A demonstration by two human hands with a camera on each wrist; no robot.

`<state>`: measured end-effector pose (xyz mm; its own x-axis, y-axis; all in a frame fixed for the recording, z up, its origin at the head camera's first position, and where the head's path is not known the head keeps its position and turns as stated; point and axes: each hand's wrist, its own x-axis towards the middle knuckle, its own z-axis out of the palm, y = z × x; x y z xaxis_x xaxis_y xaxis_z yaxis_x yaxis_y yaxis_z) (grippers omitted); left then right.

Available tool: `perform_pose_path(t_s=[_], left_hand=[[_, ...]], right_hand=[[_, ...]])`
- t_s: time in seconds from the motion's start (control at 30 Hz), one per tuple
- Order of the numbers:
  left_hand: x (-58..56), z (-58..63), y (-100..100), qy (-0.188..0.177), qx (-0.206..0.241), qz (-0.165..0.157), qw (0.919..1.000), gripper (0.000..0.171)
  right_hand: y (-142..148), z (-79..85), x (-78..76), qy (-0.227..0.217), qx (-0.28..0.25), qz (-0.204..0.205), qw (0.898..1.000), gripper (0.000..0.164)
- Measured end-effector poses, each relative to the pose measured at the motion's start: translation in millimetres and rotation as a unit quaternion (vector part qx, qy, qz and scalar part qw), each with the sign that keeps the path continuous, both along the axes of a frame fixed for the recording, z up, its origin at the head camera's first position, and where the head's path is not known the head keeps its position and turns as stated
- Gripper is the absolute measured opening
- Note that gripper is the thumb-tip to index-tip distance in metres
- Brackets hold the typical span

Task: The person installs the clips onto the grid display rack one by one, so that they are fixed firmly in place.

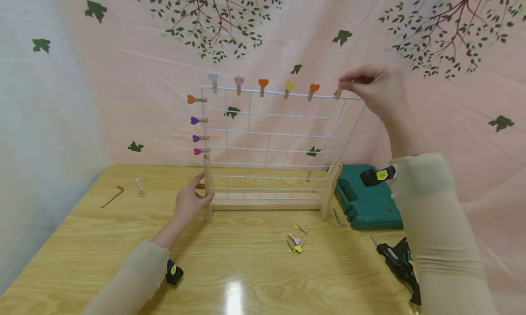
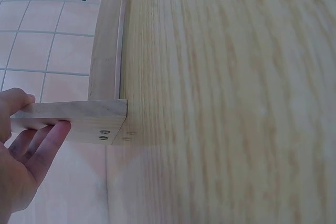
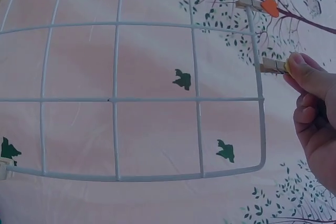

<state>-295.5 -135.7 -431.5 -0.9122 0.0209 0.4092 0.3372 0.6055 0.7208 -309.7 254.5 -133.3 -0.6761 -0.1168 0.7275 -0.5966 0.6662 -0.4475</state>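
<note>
A white wire grid stands upright in a wooden stand. Wooden clothespins with coloured hearts sit along its top wire, among them an orange-heart clothespin, and down its left side, such as a purple-heart clothespin. Near the top right corner, my right hand pinches a small clothespin between thumb and forefinger, its wooden tip right at the wire. The fingers mostly hide its heart, though a bit of yellow shows. Low on the left, my left hand grips the stand's left post, thumb on one side and fingers on the other.
Several loose clothespins lie in front of the stand. To its right are a green case, a hex key and a black glue gun. A bolt and a brass-coloured hex key lie on the left.
</note>
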Motion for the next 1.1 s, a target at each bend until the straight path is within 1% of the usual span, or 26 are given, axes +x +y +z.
perform_pose_path(t_s=[0.1,0.23,0.33,0.47,0.57,0.67,0.73,0.77,0.83,0.93,1.0,1.1], left_hand=[[0.4,0.0,0,0.002,-0.002,-0.001,1.0,0.061],[0.8,0.3,0,0.001,-0.003,-0.001,1.0,0.061],[1.2,1.0,0,-0.001,-0.001,-0.001,1.0,0.061],[1.2,1.8,0,-0.004,-0.001,-0.001,1.0,0.061],[1.2,1.8,0,-0.005,0.002,-0.002,1.0,0.062],[1.0,1.4,0,-0.003,0.006,-0.005,1.0,0.062],[0.8,0.9,0,0.0,0.007,-0.007,1.0,0.062],[0.7,0.6,0,0.001,0.008,-0.006,1.0,0.062],[0.8,0.1,0,0.003,0.009,-0.006,0.9999,0.062],[0.6,-0.5,0,0.005,0.011,-0.006,0.9999,0.062],[0.1,-1.0,0,0.007,0.013,-0.005,0.9999,0.062],[-1.0,-1.9,0,0.009,0.012,-0.004,0.9999,0.062]], right_hand=[[3,-2.0,-5.0,-0.021,0.017,-0.019,0.999,0.016],[6,-4.5,-6.6,-0.043,0.023,-0.029,0.998,0.019],[6,-4.7,-6.6,-0.055,0.03,-0.036,0.997,0.022],[8,-4.0,-5.1,-0.073,0.054,-0.051,0.995,0.028],[9,-4.1,-1.4,-0.075,0.058,-0.053,0.994,0.033],[9,-6.1,7.0,-0.058,0.042,-0.037,0.997,0.033],[6,-10.9,16.0,-0.044,0.032,-0.017,0.998,0.031],[3,-14.1,22.3,-0.039,0.025,0.001,0.999,0.029],[-5,-23.5,35.0,-0.035,0.029,0.031,0.998,0.026],[-15,-45.7,49.3,-0.069,0.047,0.075,0.994,0.024],[-17,-68.4,49.3,-0.097,0.076,0.096,0.988,0.022],[-15,-110.0,41.9,-0.128,0.12,0.127,0.976,0.022]])
